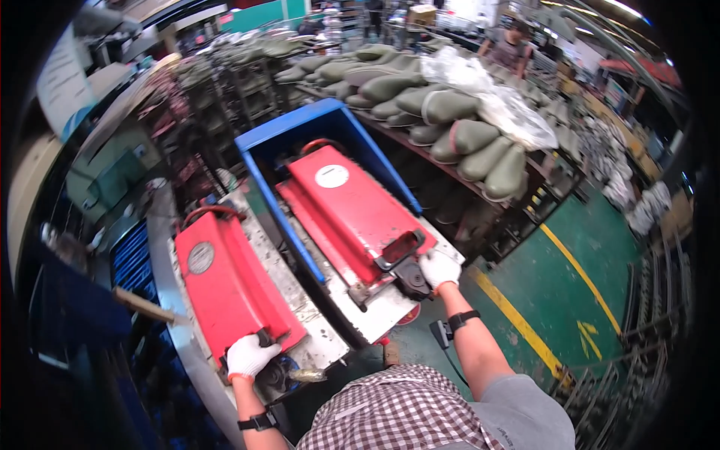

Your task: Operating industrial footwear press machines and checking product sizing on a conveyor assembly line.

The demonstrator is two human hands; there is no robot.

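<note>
Outside the blue housing [292, 120], our left hand [252, 355] and right hand [439, 270] should steady black fittings [412, 280]; fingers' grasp we cannot tell.

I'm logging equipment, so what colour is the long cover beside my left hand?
The long cover is red; it shows best in the head view.

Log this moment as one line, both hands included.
left hand: at left red cover's near end | right hand: at black fitting by right red cover | blue frame: partly around right red cover
</note>
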